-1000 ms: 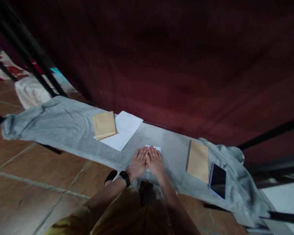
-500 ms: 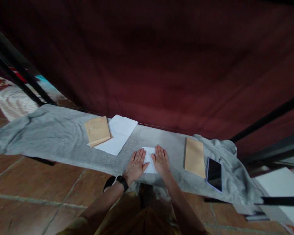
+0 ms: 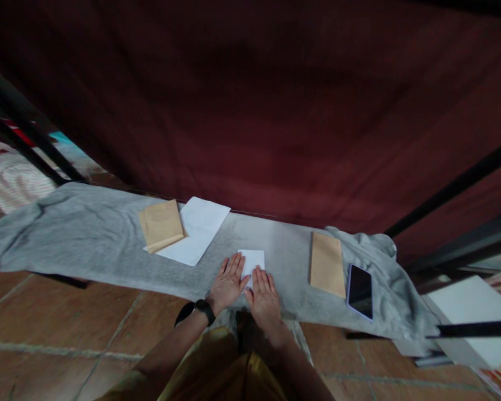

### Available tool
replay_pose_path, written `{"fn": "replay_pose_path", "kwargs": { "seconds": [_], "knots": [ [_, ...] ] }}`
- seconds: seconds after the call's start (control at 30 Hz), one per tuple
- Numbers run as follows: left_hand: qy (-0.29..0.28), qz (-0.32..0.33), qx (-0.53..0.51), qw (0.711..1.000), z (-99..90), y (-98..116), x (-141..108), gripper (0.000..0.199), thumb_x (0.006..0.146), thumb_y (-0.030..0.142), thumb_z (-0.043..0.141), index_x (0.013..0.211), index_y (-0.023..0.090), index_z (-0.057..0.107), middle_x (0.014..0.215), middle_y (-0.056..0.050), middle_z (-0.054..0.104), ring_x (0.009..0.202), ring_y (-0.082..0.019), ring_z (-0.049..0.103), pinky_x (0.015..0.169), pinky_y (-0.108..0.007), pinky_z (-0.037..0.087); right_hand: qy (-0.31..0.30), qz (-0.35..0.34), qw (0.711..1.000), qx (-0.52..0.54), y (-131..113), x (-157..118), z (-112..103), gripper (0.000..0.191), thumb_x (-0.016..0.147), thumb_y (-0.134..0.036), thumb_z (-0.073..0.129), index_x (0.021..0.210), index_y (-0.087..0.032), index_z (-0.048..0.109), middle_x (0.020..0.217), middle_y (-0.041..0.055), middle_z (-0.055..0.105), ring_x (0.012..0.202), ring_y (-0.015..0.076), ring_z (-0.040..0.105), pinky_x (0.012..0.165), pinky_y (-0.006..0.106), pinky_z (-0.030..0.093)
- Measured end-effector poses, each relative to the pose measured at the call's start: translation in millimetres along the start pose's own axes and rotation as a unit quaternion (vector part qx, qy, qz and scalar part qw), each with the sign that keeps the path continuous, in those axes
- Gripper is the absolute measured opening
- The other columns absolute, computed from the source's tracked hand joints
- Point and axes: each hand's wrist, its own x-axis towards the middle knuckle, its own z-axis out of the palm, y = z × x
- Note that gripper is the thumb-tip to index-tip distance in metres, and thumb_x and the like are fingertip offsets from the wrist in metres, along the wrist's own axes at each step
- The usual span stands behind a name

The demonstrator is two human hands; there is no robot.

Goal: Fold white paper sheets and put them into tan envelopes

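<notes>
A small white folded paper (image 3: 253, 258) lies flat on the grey cloth (image 3: 284, 245) in front of me. My left hand (image 3: 229, 281) rests palm down on its left edge, fingers stretched out. Over the lower right part of the paper lies my right hand (image 3: 264, 295), also flat with its fingers extended. The thumbs come close together on the paper, whose lower part is hidden under the hands. Further left, a brown folded paper (image 3: 162, 223) overlaps a larger white sheet (image 3: 209, 223).
To the right lie a brown paper rectangle (image 3: 327, 264) and a dark-screened phone (image 3: 360, 292). A dark red curtain (image 3: 267, 139) hangs behind the cloth-covered surface. Black bars (image 3: 455, 186) slant at both sides, and a white box (image 3: 476, 312) stands at the lower right.
My right hand has moved down and towards my left hand, uncovering the paper's upper right corner. My left hand stays on the paper's left side. The view has shifted slightly.
</notes>
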Motion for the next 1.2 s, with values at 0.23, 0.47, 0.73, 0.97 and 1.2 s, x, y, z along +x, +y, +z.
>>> {"fn": "replay_pose_path", "kwargs": {
  "seconds": [0.23, 0.47, 0.73, 0.97, 1.2],
  "knots": [
    [0.002, 0.034, -0.019, 0.999, -8.5, -1.8, -6.6, 0.051, 0.103, 0.041, 0.038, 0.148, 0.020, 0.048, 0.156, -0.012, 0.043, 0.147, -0.027, 0.036, 0.122, -0.051, 0.024, 0.009, -0.008, 1.000, -0.020, 6.7, -11.7, -5.1, 0.057, 0.104, -0.037, 0.038, 0.152, -0.005, 0.037, 0.154, 0.0210, 0.042, 0.145, 0.0293, 0.038, 0.118, 0.052, 0.032],
    [0.020, -0.021, -0.052, 0.998, -6.3, 5.9, -28.5, 0.052, 0.102, 0.040, 0.040, 0.147, 0.014, 0.046, 0.155, -0.016, 0.045, 0.144, -0.027, 0.042, 0.118, -0.049, 0.035, 0.004, -0.006, 1.000, -0.028, 10.5, -18.3, -5.1, 0.062, 0.104, -0.040, 0.038, 0.153, -0.003, 0.033, 0.156, 0.0227, 0.038, 0.144, 0.0309, 0.039, 0.117, 0.052, 0.033],
    [0.072, -0.226, -0.334, 0.912, -2.5, 27.8, -6.2, 0.049, 0.089, 0.030, 0.055, 0.135, 0.016, 0.055, 0.124, -0.014, 0.069, 0.110, -0.026, 0.065, 0.096, -0.044, 0.054, 0.003, 0.002, 1.000, -0.024, 10.3, -17.8, -4.2, 0.061, 0.105, -0.041, 0.034, 0.153, -0.004, 0.034, 0.156, 0.0228, 0.039, 0.144, 0.0300, 0.039, 0.118, 0.051, 0.031],
    [0.062, -0.371, -0.552, 0.744, -14.2, 24.3, 5.0, 0.045, 0.081, 0.025, 0.061, 0.124, 0.015, 0.061, 0.085, -0.005, 0.072, 0.071, -0.019, 0.067, 0.064, -0.031, 0.055, 0.006, -0.005, 1.000, -0.027, 9.2, -18.7, -5.8, 0.062, 0.104, -0.043, 0.034, 0.153, -0.004, 0.035, 0.157, 0.0231, 0.037, 0.145, 0.0309, 0.038, 0.118, 0.052, 0.030],
    [0.070, -0.325, -0.602, 0.726, -29.3, 44.3, 6.7, 0.033, 0.082, 0.033, 0.062, 0.108, 0.014, 0.070, 0.083, -0.004, 0.072, 0.072, -0.018, 0.066, 0.066, -0.029, 0.054, -0.008, 0.014, 1.000, 0.009, 3.1, -12.0, -9.9, 0.065, 0.103, -0.045, 0.034, 0.155, -0.007, 0.032, 0.158, 0.0193, 0.036, 0.145, 0.0308, 0.036, 0.119, 0.053, 0.027]
  ]
}}
